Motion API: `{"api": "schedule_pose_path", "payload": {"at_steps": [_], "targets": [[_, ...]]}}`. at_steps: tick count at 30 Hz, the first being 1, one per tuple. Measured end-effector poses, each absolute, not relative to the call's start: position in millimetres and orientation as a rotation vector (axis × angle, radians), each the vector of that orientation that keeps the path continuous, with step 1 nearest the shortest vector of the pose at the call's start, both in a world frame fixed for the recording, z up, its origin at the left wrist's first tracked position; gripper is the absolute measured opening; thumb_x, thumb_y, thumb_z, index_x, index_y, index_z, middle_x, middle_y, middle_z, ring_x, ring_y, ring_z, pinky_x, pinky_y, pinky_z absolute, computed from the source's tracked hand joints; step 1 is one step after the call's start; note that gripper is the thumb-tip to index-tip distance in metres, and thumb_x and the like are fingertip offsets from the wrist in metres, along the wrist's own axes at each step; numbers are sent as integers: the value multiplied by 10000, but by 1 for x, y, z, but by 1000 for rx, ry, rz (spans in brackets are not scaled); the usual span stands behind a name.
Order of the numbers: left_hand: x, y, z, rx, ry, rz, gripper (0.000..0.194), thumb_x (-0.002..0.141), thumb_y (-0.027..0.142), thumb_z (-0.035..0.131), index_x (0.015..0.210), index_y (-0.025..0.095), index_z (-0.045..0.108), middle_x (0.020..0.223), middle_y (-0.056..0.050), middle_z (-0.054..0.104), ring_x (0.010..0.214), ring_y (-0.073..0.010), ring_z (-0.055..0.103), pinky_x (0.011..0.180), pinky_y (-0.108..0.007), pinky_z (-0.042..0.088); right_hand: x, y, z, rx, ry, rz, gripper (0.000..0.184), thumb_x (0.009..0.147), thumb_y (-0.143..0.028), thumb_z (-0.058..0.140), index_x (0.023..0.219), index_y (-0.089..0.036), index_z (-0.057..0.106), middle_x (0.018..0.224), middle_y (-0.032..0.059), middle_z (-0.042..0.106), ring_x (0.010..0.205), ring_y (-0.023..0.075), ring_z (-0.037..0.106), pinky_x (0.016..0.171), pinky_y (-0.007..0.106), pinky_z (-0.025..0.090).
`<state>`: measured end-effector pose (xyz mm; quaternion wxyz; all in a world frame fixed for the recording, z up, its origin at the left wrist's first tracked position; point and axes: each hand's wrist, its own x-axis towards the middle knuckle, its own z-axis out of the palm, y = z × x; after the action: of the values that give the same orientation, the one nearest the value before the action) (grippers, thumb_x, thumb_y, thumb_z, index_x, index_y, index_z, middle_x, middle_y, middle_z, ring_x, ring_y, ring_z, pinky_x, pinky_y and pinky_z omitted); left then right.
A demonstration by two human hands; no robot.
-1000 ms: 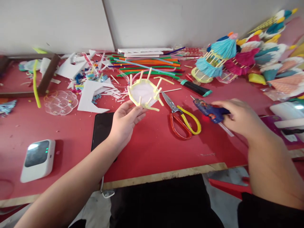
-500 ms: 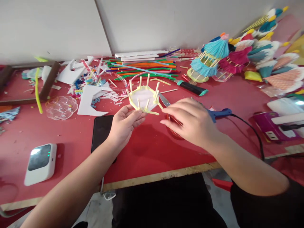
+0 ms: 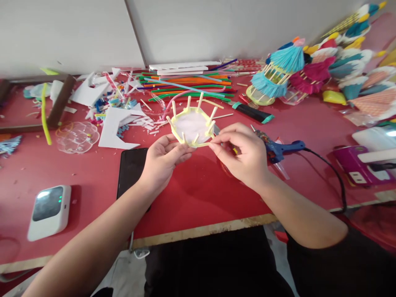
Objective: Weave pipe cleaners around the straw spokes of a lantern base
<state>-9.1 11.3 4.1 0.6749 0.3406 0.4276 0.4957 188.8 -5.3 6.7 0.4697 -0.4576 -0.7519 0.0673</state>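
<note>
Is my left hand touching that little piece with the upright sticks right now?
Touching: the head view shows the left hand's thumb and fingers gripping the piece at its near edge.

Red-topped table with a worn, pale front edge, set beneath a grey-white wall divided by a dark vertical seam. Beneath the table, a pale floor is partly visible.

On the table, the phone lay right of the gadget. Behind the gadget was the tray, with foam to its right. The glue gun lay in front of the knife and left of the plug box. Sticks lay by the wall.
</note>
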Motion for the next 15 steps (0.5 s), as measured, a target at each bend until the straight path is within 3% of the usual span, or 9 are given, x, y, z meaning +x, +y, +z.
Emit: {"api": "schedule_pose_path", "payload": {"at_steps": [5, 15], "targets": [[-9, 9, 2, 849, 958, 1093, 284, 728, 211, 865, 931, 177, 669, 776, 6, 782, 738, -122, 763, 706, -186, 599, 185, -5, 6, -1218, -1644, 401, 44, 846, -184, 712, 802, -193, 711, 819, 1, 677, 603, 84, 562, 509, 227, 476], [-8, 10, 3, 916, 985, 1057, 334, 686, 281, 897, 925, 170, 693, 835, -46, 788, 796, -179, 772, 757, -257, 609, 185, -5, 8, -1253, -1583, 389, 58, 841, -233, 729, 787, -218, 741, 844, 30, 744, 766, 163, 718, 609, 283, 605]]}}
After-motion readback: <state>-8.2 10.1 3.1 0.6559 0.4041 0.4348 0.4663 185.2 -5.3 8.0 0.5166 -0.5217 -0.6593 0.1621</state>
